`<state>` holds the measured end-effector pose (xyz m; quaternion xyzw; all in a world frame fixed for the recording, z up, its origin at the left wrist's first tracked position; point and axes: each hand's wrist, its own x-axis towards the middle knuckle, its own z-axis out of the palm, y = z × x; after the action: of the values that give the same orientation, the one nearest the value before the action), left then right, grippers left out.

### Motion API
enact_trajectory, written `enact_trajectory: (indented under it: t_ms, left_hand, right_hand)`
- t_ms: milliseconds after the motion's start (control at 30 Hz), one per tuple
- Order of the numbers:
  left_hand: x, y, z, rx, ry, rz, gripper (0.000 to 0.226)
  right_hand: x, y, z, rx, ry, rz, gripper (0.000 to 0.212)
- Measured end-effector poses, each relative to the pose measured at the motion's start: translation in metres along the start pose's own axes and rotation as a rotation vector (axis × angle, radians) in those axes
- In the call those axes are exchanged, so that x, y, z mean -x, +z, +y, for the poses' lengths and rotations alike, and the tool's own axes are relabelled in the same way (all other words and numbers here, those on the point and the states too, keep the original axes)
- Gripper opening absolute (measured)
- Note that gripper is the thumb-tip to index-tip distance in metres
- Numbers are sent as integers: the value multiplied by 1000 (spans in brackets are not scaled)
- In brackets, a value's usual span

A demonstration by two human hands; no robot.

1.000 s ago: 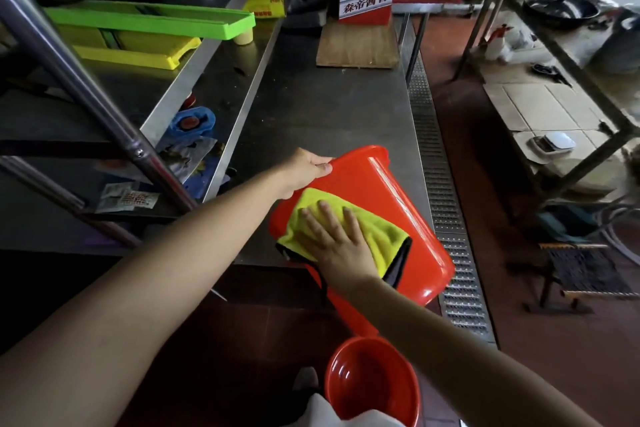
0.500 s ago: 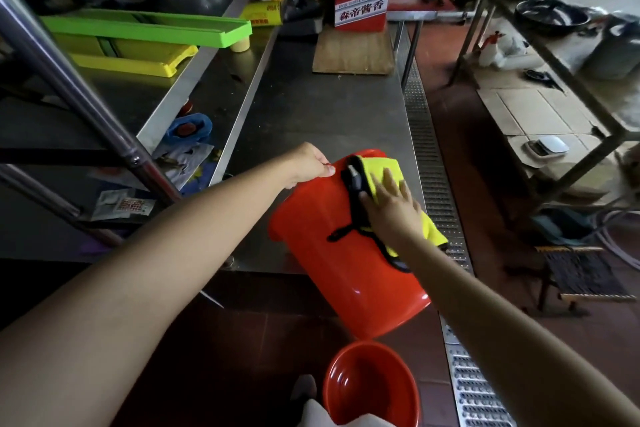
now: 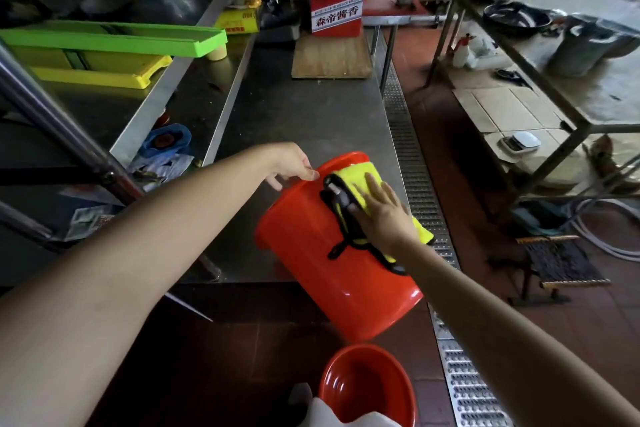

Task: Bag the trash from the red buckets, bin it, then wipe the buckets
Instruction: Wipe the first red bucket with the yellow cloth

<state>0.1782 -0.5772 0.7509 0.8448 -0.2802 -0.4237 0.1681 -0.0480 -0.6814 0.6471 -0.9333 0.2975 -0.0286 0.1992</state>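
The red bucket [image 3: 332, 253] lies tilted on its side at the near edge of the steel counter [image 3: 304, 114], base toward the viewer and overhanging the floor. The left hand [image 3: 294, 165] pinches the far rim to steady it; how many fingers curl inside is hard to tell. The right hand [image 3: 381, 211] lies flat, fingers straight, pressing the yellow cloth [image 3: 360, 180] on the outer wall. Good wiping likely means long overlapping strokes from rim to base, turning the bucket between passes. A second red bucket [image 3: 367, 388] stands upright on the floor below.
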Motion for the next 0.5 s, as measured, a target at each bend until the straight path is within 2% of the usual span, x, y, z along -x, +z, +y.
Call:
enact_trajectory:
  t_ms: [100, 167, 300, 367, 433, 500]
  left_hand:
    - [3, 0, 1, 25, -5, -9, 27]
    - [3, 0, 1, 36, 12, -2, 27]
    - [4, 1, -1, 45, 25, -11, 27]
    - [6, -2, -4, 42, 22, -33, 27]
    - [6, -3, -8, 47, 12, -45, 26]
    - [6, -2, -12, 58, 8, -42, 23]
  right_hand:
    - [-17, -8, -1, -163, 181, -11, 60]
    - [-9, 5, -17, -81, 161, 46, 59]
    - [49, 56, -52, 312, -231, 194, 70]
    - [64, 73, -56, 447, -408, 174, 81]
    - [58, 68, -52, 434, -478, 178, 74]
    - [43, 52, -41, 360, -414, 193, 62]
